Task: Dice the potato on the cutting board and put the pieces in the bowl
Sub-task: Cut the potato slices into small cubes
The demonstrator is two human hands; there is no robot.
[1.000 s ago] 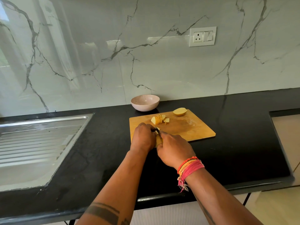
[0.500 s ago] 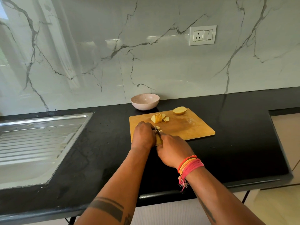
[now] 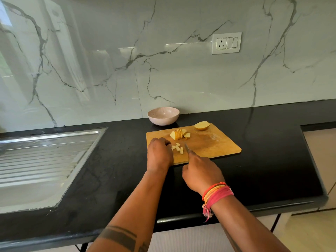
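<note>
Left hand (image 3: 159,155) curled over small pale potato cubes (image 3: 177,147), right hand (image 3: 201,172) gripping small dark-handled knife (image 3: 187,149); keep fingertips tucked, cuts even.

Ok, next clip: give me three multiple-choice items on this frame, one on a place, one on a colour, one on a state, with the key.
1. Where does the bowl stand?
A. On the black counter behind the cutting board
B. On the cutting board
C. In the sink

2. What colour is the wall socket plate?
A. Black
B. White
C. Red

3. What state is the potato half at the board's far edge in?
A. Diced
B. Sliced through
C. Uncut

Key: 1 A, the bowl sits on the counter just past the cutting board. 2 B, the plate is white against the marble wall. 3 C, it lies whole, while the sliced half and the diced pieces lie nearer the left hand; the right hand holds the knife.
</note>
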